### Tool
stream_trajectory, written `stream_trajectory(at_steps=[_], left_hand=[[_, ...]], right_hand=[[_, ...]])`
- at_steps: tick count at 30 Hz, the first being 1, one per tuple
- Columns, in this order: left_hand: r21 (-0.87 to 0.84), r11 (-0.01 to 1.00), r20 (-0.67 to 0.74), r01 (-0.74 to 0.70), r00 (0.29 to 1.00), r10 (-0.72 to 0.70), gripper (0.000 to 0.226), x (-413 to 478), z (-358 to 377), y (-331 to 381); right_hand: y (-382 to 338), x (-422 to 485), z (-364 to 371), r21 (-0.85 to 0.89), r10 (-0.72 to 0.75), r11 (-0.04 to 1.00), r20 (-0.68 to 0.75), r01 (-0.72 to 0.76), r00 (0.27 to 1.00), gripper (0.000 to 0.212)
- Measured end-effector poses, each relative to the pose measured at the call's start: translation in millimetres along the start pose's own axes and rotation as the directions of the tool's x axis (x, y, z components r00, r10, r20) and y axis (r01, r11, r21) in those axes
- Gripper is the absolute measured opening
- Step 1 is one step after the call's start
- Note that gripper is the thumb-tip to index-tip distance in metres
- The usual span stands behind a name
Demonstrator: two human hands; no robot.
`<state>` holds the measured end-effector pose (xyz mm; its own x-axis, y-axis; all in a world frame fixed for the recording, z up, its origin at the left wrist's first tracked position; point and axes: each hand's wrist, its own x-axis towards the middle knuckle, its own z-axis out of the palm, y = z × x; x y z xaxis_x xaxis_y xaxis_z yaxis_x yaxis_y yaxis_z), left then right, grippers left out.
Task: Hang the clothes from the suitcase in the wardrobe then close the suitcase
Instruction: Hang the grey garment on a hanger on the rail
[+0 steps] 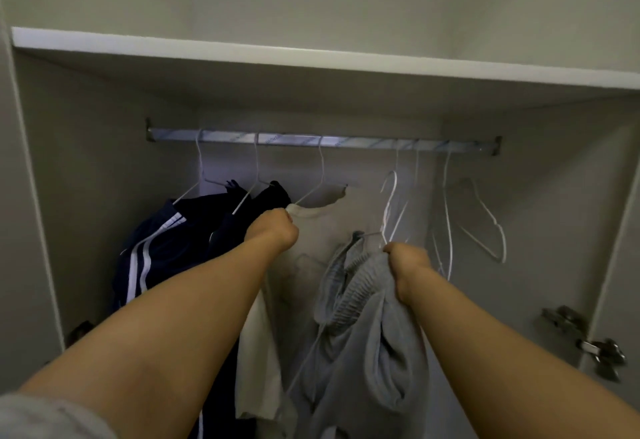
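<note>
Hanging below the rail [322,142], a grey garment [363,328] sits bunched on a white hanger [389,210] whose hook is off the rail. Right hand [408,262] is fisted around both; fingers hidden. Left hand [275,231] pinches a cream shirt [311,231] at its collar. Navy striped jacket [162,248] hangs left. Suitcase is out of view.

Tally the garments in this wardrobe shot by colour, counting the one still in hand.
Dark navy: 2, the striped jacket and the dark piece beside it
White: 1, the white top
Grey: 1, the grey garment gripped by the right hand
Total: 4
</note>
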<state>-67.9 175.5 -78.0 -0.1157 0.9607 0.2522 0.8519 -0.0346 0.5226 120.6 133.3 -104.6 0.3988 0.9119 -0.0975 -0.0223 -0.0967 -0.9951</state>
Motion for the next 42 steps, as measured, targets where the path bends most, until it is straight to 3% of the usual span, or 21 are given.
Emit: stream_trajectory(at_steps=[5,12,17,20,24,29,34,38,42], left_hand=[[0.046,0.998,0.016,0.046,0.999,-0.047,0.050,28.9,14.7,13.0],[0.066,0.985,-0.067,0.157,0.986,-0.152,0.056,55.5,29.1,27.2],[0.019,0.999,0.139,0.030,0.990,-0.032,0.063,81.9,28.0,36.0],[0.017,1.000,0.110,-0.005,0.994,0.003,0.050,91.6,25.9,36.7],[-0.128,0.986,0.062,-0.109,0.991,0.118,0.031,89.6,33.0,38.1],[-0.274,0.961,-0.033,0.034,0.998,-0.044,0.031,94.4,28.3,29.6],[-0.260,0.951,-0.079,0.168,0.978,-0.194,0.034,90.7,8.8,6.8],[-0.323,0.924,-0.055,0.204,0.971,-0.234,0.033,92.2,1.3,-9.3],[-0.382,0.912,-0.026,0.151,0.984,-0.174,0.032,90.8,-5.2,-5.9]], right_hand=[[-11.4,27.1,-17.3,-0.030,-0.030,0.999,-0.071,0.028,0.997,0.037],[-26.1,56.2,-26.5,-0.045,-0.033,0.999,-0.092,0.028,0.995,0.036],[-48.8,74.8,-26.1,-0.029,-0.060,0.998,-0.068,0.058,0.996,0.035],[-68.3,80.6,-24.6,-0.035,-0.089,0.996,-0.054,0.087,0.995,0.034],[-82.4,86.7,-11.6,-0.024,-0.118,0.993,-0.013,0.117,0.993,0.033],[-85.6,95.5,13.3,-0.041,-0.111,0.993,0.068,0.114,0.991,0.026],[-89.0,97.4,45.9,-0.044,-0.107,0.992,0.157,0.116,0.982,0.012],[-92.1,96.8,74.0,-0.038,-0.135,0.989,0.194,0.145,0.972,0.014],[-91.7,96.4,93.0,-0.053,-0.123,0.989,0.223,0.138,0.967,0.013]])
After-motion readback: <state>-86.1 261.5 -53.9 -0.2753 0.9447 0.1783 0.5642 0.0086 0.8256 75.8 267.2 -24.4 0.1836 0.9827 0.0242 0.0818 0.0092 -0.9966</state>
